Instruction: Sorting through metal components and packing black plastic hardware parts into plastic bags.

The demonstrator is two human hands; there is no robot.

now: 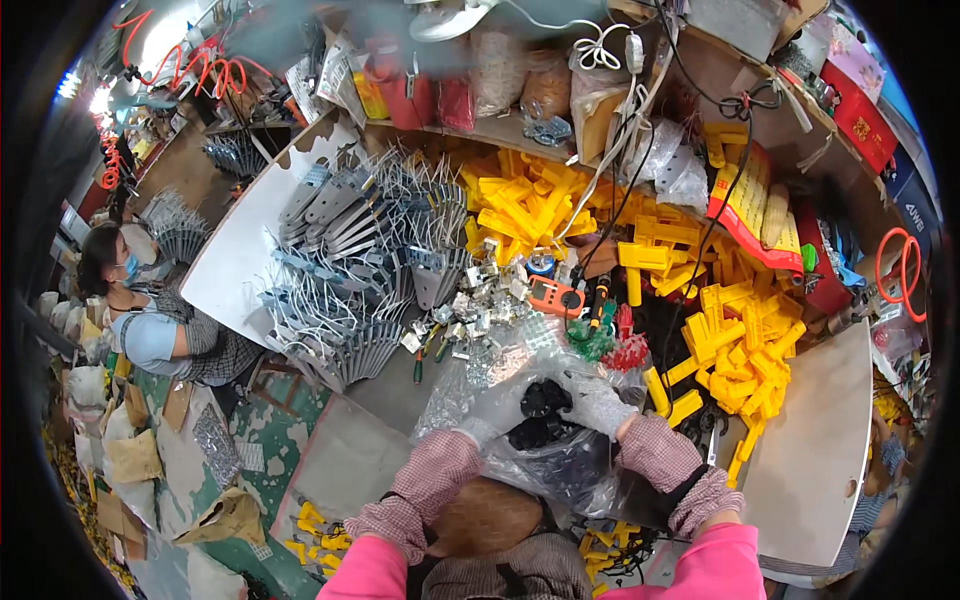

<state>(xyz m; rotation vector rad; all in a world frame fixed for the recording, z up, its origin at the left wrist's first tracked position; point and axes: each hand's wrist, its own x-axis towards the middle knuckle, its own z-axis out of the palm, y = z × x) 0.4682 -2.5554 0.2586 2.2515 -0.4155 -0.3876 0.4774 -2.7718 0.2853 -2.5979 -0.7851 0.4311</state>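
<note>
left hand, right hand flank black parts | can't tell either grip | clear bag lies beneath (presumably corralling them)

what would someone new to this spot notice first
Probably the bright yellow parts, heaped from the upper middle across to the right, with a big spread of grey metal parts opposite them on the left. Then the eye may drop to the lower middle, where the left hand and right hand flank some black pieces at a clear plastic bag.
</note>
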